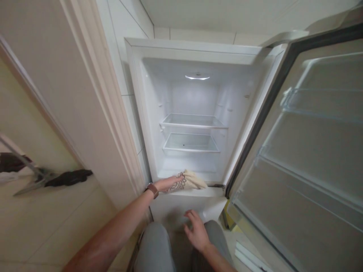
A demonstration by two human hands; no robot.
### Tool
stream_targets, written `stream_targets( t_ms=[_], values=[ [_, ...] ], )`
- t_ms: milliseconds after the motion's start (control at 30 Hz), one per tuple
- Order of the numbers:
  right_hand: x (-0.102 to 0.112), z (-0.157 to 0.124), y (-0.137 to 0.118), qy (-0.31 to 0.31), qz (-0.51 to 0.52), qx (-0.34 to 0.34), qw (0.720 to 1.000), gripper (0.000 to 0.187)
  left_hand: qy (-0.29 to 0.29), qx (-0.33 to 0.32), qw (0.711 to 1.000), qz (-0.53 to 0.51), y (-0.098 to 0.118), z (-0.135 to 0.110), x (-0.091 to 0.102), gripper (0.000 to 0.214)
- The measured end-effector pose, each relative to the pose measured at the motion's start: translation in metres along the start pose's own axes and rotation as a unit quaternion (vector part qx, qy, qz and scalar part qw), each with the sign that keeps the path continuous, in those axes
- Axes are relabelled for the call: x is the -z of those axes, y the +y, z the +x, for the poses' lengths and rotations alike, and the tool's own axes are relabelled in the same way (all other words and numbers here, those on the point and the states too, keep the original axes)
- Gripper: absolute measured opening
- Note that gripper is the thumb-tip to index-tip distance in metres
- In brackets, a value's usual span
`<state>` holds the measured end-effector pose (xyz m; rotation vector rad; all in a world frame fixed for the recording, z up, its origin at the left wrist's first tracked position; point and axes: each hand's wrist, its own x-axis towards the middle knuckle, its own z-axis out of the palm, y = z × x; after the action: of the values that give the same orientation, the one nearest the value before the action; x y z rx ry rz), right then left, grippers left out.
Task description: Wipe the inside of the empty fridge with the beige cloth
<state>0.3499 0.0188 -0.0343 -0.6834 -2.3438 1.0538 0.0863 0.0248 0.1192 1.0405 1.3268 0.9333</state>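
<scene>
My left hand (pixel 167 184), with a brown-strapped watch (pixel 153 190) on its wrist, is closed on a cream cloth (pixel 190 180) with a brown pattern. The cloth lies against the bottom front edge of the open fridge (pixel 176 51). Lower down, in front of the white panel (pixel 181 206) under the opening, my right hand (pixel 196 231) hovers above my knees. Its fingers are apart and slightly bent, holding nothing. Two glass shelves (pixel 194 127) sit inside the fridge above the cloth.
To the right stands the fridge door (pixel 317 151), swung open, with clear door racks. A wooden door frame (pixel 96 94) rises close on the left. Beyond it, a dark object and a long handle (pixel 17 151) are on the tiled floor. White strips (pixel 249 257) lie at lower right.
</scene>
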Motion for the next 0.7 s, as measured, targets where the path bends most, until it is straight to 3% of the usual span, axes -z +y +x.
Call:
stream_targets(
  t_ms=[67,133,233,333,400,600,700],
  values=[
    [0.010,-0.020,0.005,0.079,0.159,-0.103,0.979,0.047,-0.028,0.039,0.994,-0.099,-0.006,-0.032,-0.010,0.071],
    [0.028,-0.027,0.001,0.119,0.328,-0.177,0.920,0.054,-0.046,0.077,0.977,-0.192,-0.010,-0.059,-0.023,0.066],
    [0.059,-0.031,-0.022,0.098,0.537,-0.217,0.810,0.062,-0.062,0.101,0.957,-0.266,-0.012,-0.082,-0.048,0.062],
    [0.080,-0.040,-0.046,0.053,0.611,-0.269,0.742,0.083,-0.069,0.105,0.946,-0.300,-0.013,-0.086,-0.075,0.065],
    [0.088,-0.048,-0.054,0.035,0.614,-0.303,0.728,0.086,-0.072,0.104,0.943,-0.308,-0.014,-0.081,-0.088,0.066],
    [0.095,-0.057,-0.063,0.023,0.591,-0.377,0.712,0.059,-0.075,0.074,0.969,-0.222,-0.029,-0.055,-0.108,0.079],
    [0.098,-0.047,-0.074,0.013,0.591,-0.394,0.704,0.063,0.018,-0.022,0.999,-0.030,-0.042,-0.042,-0.102,0.079]
  ],
)
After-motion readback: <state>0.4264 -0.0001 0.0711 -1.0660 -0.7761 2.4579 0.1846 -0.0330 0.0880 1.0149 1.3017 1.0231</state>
